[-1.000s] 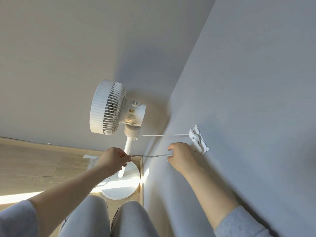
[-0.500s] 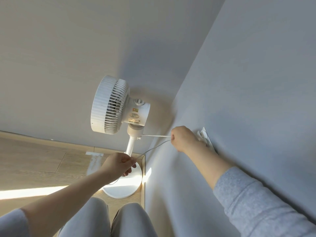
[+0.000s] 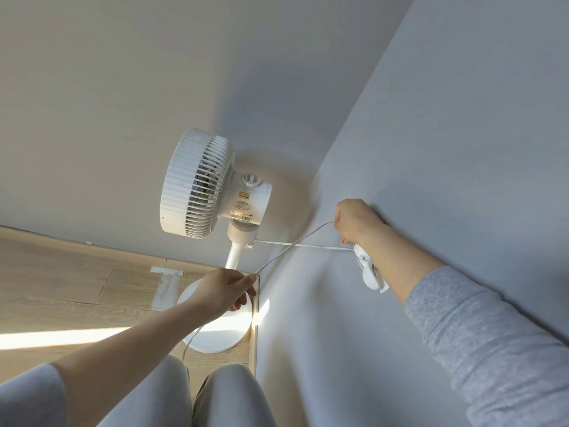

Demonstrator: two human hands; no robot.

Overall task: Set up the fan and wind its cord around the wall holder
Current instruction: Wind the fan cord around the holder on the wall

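Vs the frame half a sec earlier: L hand [image 3: 226,289] sat at much the same spot over the fan's base, fingers pinched on the cord [image 3: 295,245]. The cord span between the hands was longer and steeper, rising from L hand up to R hand. R hand [image 3: 357,221] had lifted up the wall, clear of the wall holder [image 3: 368,269], which it had covered before; the holder now showed below the wrist. R hand was closed on the cord at its thumb side.

Fan [image 3: 209,186] stood upright in the room corner, white, grille facing left, round base [image 3: 215,340] on the floor, partly behind L hand. A second, straighter run of cord went from the fan's neck across to the holder, crossing the held run partway. More cord hung slack from L hand down over the base.

Wood floor [image 3: 61,288] at left, w/ a bright sun strip low across it and a light baseboard along the back wall. Back wall [image 3: 123,87] plain, pale; side wall [image 3: 462,118] at right grey-blue, holder fixed on it. Grey sleeves on both arms, light trousers at the bottom.
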